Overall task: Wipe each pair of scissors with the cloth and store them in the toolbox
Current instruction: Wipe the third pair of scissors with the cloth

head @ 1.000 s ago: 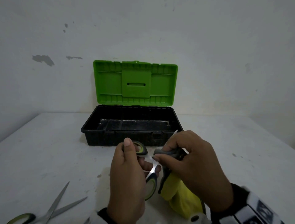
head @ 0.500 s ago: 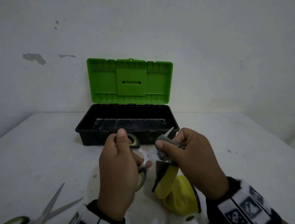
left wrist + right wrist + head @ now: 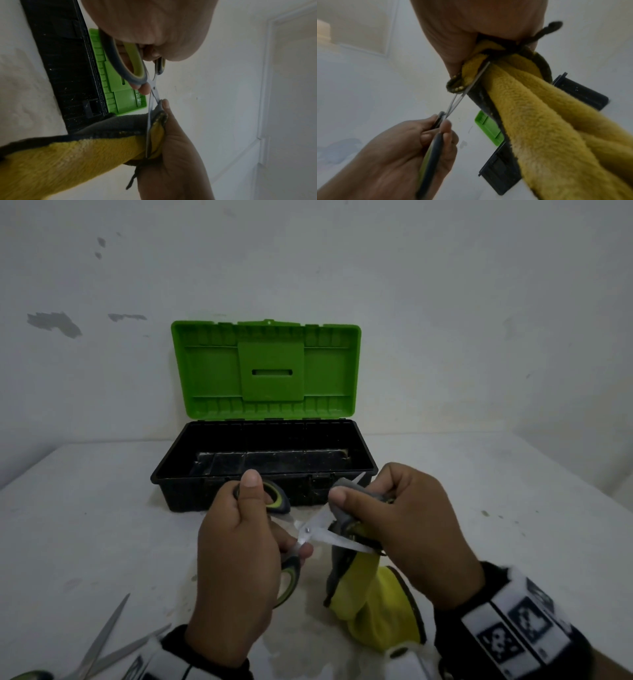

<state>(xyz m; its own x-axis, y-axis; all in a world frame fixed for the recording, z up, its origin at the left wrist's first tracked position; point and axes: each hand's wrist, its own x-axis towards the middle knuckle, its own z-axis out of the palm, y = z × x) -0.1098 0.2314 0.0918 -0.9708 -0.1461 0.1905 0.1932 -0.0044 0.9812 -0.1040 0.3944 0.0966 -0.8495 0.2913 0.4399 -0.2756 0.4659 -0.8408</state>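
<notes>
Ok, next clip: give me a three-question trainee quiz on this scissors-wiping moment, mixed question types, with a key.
1. True or false: the toolbox lid is shut.
2. Which hand grips the cloth? A) left hand B) right hand C) neither
3. Fill in: a second pair of scissors lies on the table at the person's near ____ side.

Key:
1. False; the green lid stands open.
2. B; the right hand pinches the cloth around a blade of the held scissors, while the left hand grips their handles.
3. left
</notes>
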